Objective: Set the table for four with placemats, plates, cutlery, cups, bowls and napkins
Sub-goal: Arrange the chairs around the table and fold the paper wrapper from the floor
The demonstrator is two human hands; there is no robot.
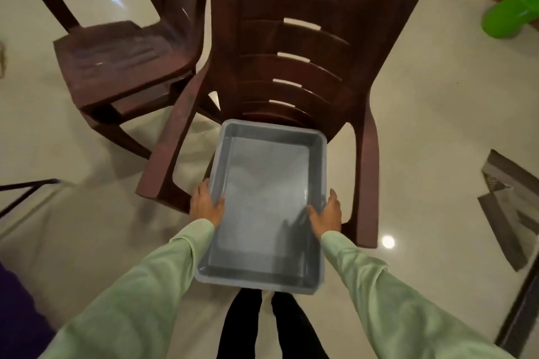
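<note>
Gleaming pale floor [437,131], brown chairs [291,73], grey tray [262,183]

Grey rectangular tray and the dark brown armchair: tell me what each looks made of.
Grey rectangular tray: looks like moulded plastic, smooth with a dull sheen; one-piece walls, rounded corners and a rolled rim suggest it. Dark brown armchair: probably moulded plastic too, semi-gloss; back, arms and legs run as one piece with slots cut through the backrest.

Tray [262,213] between left hand [205,205] and right hand [326,214], before an armchair [291,38]; second chair [116,61] left.
</note>
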